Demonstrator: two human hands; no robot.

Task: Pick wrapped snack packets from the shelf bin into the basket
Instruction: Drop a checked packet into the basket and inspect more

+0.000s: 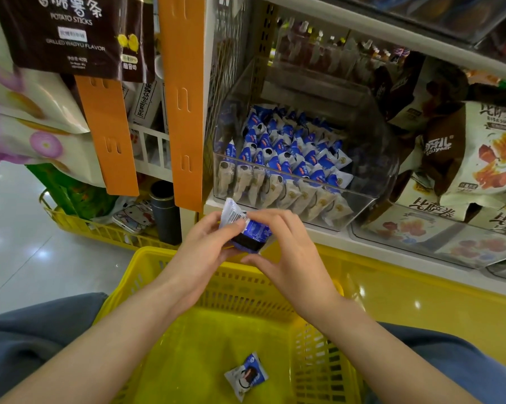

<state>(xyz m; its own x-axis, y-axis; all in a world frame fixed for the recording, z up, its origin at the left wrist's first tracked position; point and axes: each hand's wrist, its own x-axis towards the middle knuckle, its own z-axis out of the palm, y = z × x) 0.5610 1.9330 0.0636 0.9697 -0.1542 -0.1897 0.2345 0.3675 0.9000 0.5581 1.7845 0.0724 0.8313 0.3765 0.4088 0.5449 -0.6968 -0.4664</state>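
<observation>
Both hands are up in front of the shelf point(327, 239), sharing one blue-and-white snack packet point(250, 230) just above the far rim of the yellow basket point(146, 258) on the person's lap. The left hand point(205, 243) grips the packet's crimped white end between thumb and curled fingers; the right hand point(288, 252) arches over its blue end, fingers narrowed on top and thumb beneath. A second packet point(246, 374) of the same kind lies alone on the basket floor, near the right wall. Just behind the hands, the clear plastic bin point(362, 199) sits at the shelf's front edge, packed with rows of matching packets point(289, 147). Brown-and-cream snack bags point(464, 158) crowd the neighbouring bin to the right.
</observation>
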